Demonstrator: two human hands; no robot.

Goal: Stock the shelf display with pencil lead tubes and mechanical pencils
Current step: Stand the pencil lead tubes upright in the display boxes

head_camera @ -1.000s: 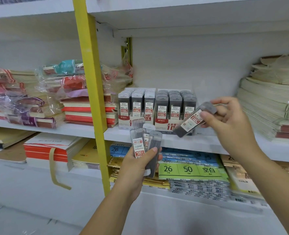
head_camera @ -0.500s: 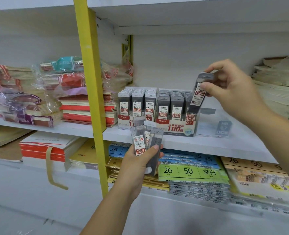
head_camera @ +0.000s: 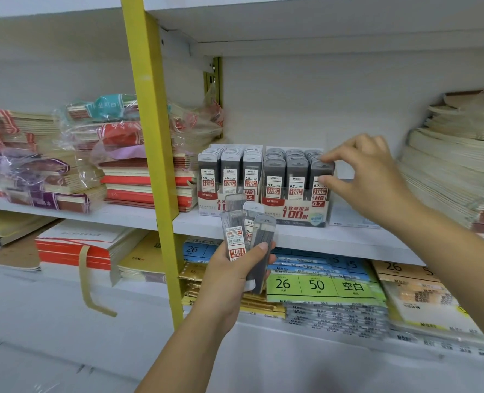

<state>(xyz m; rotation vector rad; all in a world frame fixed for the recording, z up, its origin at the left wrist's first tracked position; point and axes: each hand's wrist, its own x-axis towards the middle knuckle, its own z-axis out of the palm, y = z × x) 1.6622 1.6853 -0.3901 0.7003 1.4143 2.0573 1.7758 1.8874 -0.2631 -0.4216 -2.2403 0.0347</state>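
- The right hand [head_camera: 368, 180] pinches the front tube [head_camera: 317, 173] in the right-most row of the display box [head_camera: 294, 214] marked 0.7. The forefinger is on the tube's cap and the thumb on its label face.
- The left hand [head_camera: 232, 282] grips a fan of spare tubes [head_camera: 248, 239] by their lower ends, just in front of the shelf [head_camera: 334, 239] edge.
- These flat plastic cases look light, stiff and smooth. Fanned out like this they probably slip easily, which calls for a firm grip.
- A tube is best taken by cap and face, or by its narrow sides, and pressed straight down into its row. The leads inside are brittle, so a drop could snap them.
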